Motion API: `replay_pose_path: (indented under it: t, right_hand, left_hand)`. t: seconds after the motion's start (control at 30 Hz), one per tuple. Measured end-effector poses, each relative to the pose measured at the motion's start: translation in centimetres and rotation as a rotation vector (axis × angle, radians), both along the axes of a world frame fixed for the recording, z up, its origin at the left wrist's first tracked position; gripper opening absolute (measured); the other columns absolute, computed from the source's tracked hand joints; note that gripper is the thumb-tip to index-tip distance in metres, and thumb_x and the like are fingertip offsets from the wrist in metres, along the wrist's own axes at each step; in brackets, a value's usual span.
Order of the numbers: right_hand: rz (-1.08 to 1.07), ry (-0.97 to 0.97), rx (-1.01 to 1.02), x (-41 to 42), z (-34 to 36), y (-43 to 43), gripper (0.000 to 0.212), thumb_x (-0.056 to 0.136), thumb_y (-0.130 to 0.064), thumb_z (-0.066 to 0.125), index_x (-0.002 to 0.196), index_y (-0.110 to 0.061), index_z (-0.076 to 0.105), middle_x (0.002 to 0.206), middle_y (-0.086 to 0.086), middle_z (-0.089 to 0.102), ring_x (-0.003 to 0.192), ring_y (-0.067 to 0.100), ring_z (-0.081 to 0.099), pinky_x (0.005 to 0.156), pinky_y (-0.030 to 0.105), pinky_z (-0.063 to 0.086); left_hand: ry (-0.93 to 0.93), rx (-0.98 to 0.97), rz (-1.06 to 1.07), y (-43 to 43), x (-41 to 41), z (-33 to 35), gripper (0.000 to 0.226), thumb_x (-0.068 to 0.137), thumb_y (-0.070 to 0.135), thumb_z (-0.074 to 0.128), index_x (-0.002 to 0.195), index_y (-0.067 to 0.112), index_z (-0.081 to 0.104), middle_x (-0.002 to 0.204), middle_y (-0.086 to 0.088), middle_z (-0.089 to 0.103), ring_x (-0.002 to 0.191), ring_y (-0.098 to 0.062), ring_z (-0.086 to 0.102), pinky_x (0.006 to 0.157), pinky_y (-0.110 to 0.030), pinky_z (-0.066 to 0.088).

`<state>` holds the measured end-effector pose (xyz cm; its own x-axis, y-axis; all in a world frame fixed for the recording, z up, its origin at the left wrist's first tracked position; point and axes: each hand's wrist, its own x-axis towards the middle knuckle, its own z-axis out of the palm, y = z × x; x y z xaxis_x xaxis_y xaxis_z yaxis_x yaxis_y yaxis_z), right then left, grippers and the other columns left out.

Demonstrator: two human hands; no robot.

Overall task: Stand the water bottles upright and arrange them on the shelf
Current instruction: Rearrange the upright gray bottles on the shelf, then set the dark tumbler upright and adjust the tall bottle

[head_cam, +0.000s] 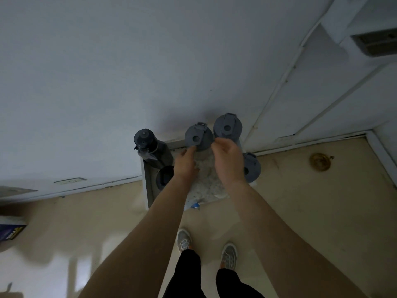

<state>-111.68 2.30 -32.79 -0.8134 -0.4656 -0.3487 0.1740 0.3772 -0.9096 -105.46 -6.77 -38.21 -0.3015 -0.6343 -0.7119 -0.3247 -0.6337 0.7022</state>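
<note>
Small white shelf point(146, 179) against a pale wall, glossy beige floor, blue box point(10, 232) with unreadable print at left, middle grey-lidded water bottle point(198, 136) upright on shelf, left hand point(185, 163) and right hand point(227, 158) fingers pinching its lid from both sides, four other bottles around

Small white speckled shelf point(209, 183) against wall; carrying five upright dark grey lidded water bottles point(198, 136), two rear-right touching; crumpled plastic wrapper point(193, 205) at front edge.
</note>
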Motion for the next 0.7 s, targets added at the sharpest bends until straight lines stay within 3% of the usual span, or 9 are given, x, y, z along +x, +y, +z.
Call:
replay_pose_path:
  t: [0.03,0.1,0.2,0.3,0.33,0.43,0.53,0.63,0.7]
  right_hand:
    - [-0.021,0.057,0.005,-0.4,0.6,1.4,0.012,0.097,-0.020,0.056,0.102,-0.018,0.066,0.082,-0.013,0.060,0.075,-0.001,0.055,0.064,0.014,0.042]
    - [-0.106,0.193,0.044,-1.7,1.2,4.4,0.017,0.098,-0.019,0.056,0.109,-0.016,0.068,0.089,-0.011,0.063,0.080,-0.002,0.058,0.064,0.002,0.041]
    - [-0.223,0.272,0.173,-4.1,-0.4,7.9,0.021,0.096,-0.020,0.058,0.113,-0.011,0.067,0.099,-0.002,0.062,0.086,0.012,0.057,0.069,0.010,0.043]
    - [-0.204,0.100,0.272,-5.2,-4.0,9.2,0.039,0.084,-0.047,0.057,0.103,-0.014,0.062,0.102,0.005,0.060,0.089,0.021,0.057,0.080,0.032,0.049]
    - [-0.182,-0.021,0.259,-5.1,-5.0,9.1,0.049,0.084,-0.053,0.055,0.108,-0.012,0.065,0.108,0.006,0.063,0.095,0.024,0.061,0.084,0.038,0.053]
    - [-0.172,-0.329,0.128,-4.1,-6.2,8.4,0.051,0.097,-0.048,0.053,0.137,-0.016,0.057,0.132,0.006,0.062,0.116,0.026,0.060,0.100,0.045,0.051]
    - [-0.166,-0.348,0.077,-4.1,-6.2,7.5,0.046,0.098,-0.040,0.055,0.138,-0.018,0.052,0.134,0.009,0.061,0.114,0.027,0.060,0.100,0.047,0.052]
    - [-0.142,-0.340,0.059,-5.0,-6.2,6.3,0.044,0.099,-0.035,0.054,0.137,-0.014,0.051,0.128,0.010,0.061,0.109,0.027,0.060,0.089,0.040,0.052]
    - [-0.119,-0.310,0.068,-5.5,-6.2,5.6,0.044,0.098,-0.037,0.054,0.135,-0.013,0.052,0.129,0.012,0.062,0.113,0.029,0.062,0.091,0.041,0.053]
  left_hand:
    - [-0.011,0.051,0.016,1.2,0.3,0.0,0.047,0.092,0.035,0.060,0.133,0.011,0.055,0.105,-0.010,0.057,0.095,-0.028,0.057,0.076,-0.039,0.049]
    - [-0.030,0.139,-0.021,3.5,0.3,0.0,0.047,0.093,0.038,0.060,0.132,0.013,0.055,0.116,-0.010,0.057,0.103,-0.029,0.058,0.079,-0.041,0.051]
    - [-0.033,0.196,-0.143,6.3,-0.8,0.2,0.053,0.093,0.044,0.059,0.139,0.021,0.048,0.138,-0.006,0.049,0.122,-0.033,0.052,0.091,-0.046,0.051]
    - [-0.030,0.217,-0.241,8.1,-2.0,-0.2,0.070,0.086,0.060,0.061,0.146,0.031,0.041,0.146,-0.002,0.042,0.128,-0.036,0.047,0.101,-0.053,0.048]
    - [-0.031,0.229,-0.266,8.6,-2.3,-0.2,0.072,0.084,0.064,0.060,0.146,0.033,0.040,0.145,0.000,0.042,0.128,-0.037,0.047,0.101,-0.053,0.048]
    - [0.018,0.222,-0.290,9.6,-3.1,-0.5,0.061,0.084,0.059,0.065,0.137,0.033,0.048,0.137,0.003,0.049,0.121,-0.033,0.054,0.091,-0.046,0.052]
    - [0.045,0.145,-0.232,9.6,-3.8,-0.9,0.058,0.086,0.043,0.071,0.138,0.029,0.050,0.137,-0.003,0.057,0.114,-0.029,0.060,0.079,-0.041,0.054]
    - [0.055,0.078,-0.198,8.7,-4.2,-1.0,0.058,0.085,0.041,0.073,0.137,0.026,0.051,0.131,-0.004,0.060,0.109,-0.028,0.063,0.081,-0.045,0.057]
    - [0.061,0.050,-0.194,7.9,-4.4,-1.1,0.053,0.086,0.042,0.072,0.132,0.026,0.054,0.127,-0.004,0.062,0.103,-0.026,0.064,0.082,-0.046,0.059]
